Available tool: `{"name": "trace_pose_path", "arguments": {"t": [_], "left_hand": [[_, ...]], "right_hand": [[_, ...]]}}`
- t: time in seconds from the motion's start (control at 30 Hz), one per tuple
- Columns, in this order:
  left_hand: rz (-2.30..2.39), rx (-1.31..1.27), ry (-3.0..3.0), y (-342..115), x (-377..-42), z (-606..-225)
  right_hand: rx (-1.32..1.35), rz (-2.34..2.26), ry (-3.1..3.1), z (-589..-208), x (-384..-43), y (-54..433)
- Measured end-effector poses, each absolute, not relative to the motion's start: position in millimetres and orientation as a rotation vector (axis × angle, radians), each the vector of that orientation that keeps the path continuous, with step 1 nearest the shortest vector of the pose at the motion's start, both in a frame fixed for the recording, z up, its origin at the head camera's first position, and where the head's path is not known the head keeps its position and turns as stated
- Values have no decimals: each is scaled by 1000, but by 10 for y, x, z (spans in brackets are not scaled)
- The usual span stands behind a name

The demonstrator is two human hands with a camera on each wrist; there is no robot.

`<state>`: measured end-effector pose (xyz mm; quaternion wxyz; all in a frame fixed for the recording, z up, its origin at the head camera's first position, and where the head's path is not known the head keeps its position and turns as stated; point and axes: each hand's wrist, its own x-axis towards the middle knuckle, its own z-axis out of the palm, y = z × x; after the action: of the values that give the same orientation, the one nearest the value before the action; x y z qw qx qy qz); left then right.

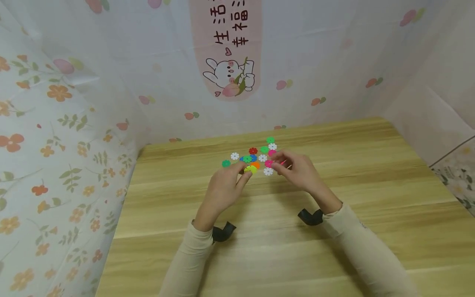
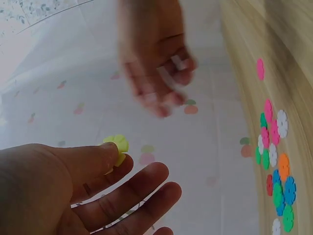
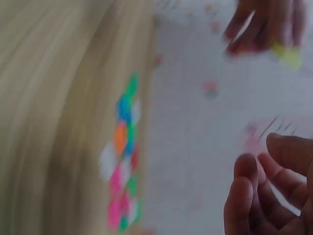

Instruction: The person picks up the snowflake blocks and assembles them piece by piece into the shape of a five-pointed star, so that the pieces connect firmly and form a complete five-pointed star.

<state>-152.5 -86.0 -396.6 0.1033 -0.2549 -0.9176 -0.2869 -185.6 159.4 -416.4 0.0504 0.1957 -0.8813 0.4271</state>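
Observation:
My left hand (image 1: 222, 187) pinches a yellow notched plastic disc (image 1: 250, 169) between thumb and forefinger. In the left wrist view, petals of the yellow piece show at different angles beside the thumb; whether it is one disc or two joined, I cannot tell. The other fingers of that hand are loosely bent. My right hand (image 1: 302, 171) hovers over the right end of a group of loose discs, near a pink disc (image 1: 269, 163). In the right wrist view, its thumb and fingertips (image 3: 275, 142) are bent loosely and apart, with nothing seen between them.
Several discs lie on the wooden table (image 1: 267, 247), including white (image 1: 234, 156), red (image 1: 253, 151), orange (image 2: 284, 167), blue (image 2: 290, 190) and green (image 1: 270, 140) ones. A patterned cloth (image 1: 156, 62) hangs behind and at the left. Black straps (image 1: 224, 232) stick out at the wrists.

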Motion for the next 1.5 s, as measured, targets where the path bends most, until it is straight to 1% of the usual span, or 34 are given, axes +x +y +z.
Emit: {"name": "trace_pose_path", "arguments": {"t": [0.13, 0.2, 0.43, 0.63, 0.93, 1.3, 1.5], "left_hand": [[-874, -732, -2695, -903, -1526, -3931], [-877, -737, -2689, -919, -1526, -3916], [-883, -757, -2675, -956, -1524, -3897], [-886, -745, -2683, -963, -1508, -3889], [-887, -741, -2685, -972, -1512, -3889], [-897, -739, -2682, -992, -1511, -3896], [-893, -748, -2662, -996, -1530, -3899]], "right_hand": [[363, 1270, -2845, -4395, -2092, 1972], [288, 1240, -2934, -4491, -2161, 2122], [253, 992, -3129, -4685, -2256, 2342], [264, 864, -3182, -4768, -2290, 2363], [278, 742, -3201, -4786, -2282, 2310], [286, 746, -3137, -4797, -2272, 2245], [357, 704, -3093, -4793, -2249, 2223]]}}
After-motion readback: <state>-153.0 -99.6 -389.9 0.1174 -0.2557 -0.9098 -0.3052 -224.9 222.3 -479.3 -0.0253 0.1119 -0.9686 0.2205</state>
